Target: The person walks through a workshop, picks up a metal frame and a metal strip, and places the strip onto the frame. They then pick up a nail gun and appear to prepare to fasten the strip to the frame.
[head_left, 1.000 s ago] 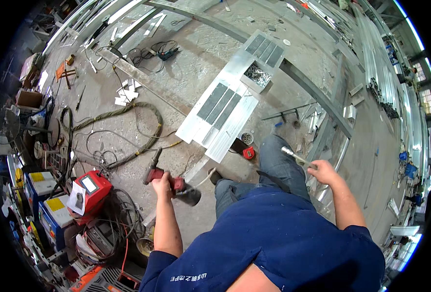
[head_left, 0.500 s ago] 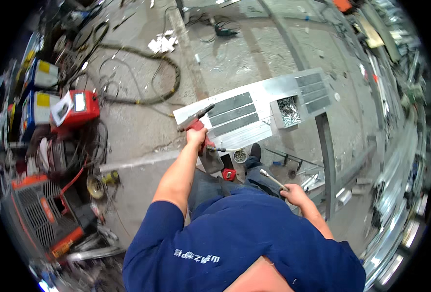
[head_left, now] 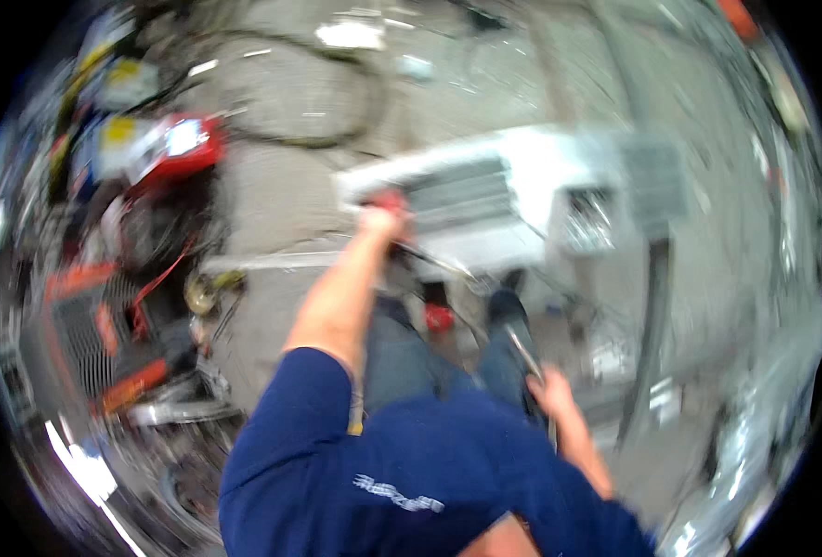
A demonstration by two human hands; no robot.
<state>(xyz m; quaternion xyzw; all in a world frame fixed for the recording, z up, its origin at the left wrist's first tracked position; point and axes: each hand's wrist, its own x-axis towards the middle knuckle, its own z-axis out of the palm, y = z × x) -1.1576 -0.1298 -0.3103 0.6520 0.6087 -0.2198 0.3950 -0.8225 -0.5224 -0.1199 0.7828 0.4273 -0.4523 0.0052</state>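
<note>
Much of the picture is smeared by motion. My left hand (head_left: pixel 380 223) is closed on a red rivet gun (head_left: pixel 391 200) at the left end of a pale bench (head_left: pixel 536 153). The gun's nose is too blurred to make out. A short hose (head_left: pixel 439 263) runs from the gun's lower end to the right. Over my right thigh, my right hand (head_left: pixel 550 392) is closed around an air hose with a metal end fitting (head_left: pixel 521 343), which points up and away from me. Dark grey strips (head_left: pixel 462 195) lie on the bench, right of the gun.
An open box of rivets (head_left: pixel 589 223) stands on the bench's right part. A red tape measure (head_left: pixel 438 318) is by my legs. Red-and-white equipment (head_left: pixel 183 144) and a grey-orange machine (head_left: pixel 81 320) stand left. A dark metal bar (head_left: pixel 652 325) extends from the bench toward me.
My view has shifted and blurred, so the bench sits higher in the picture. My right hand has drawn closer to me with the hose. My left hand keeps its grip on the rivet gun.
</note>
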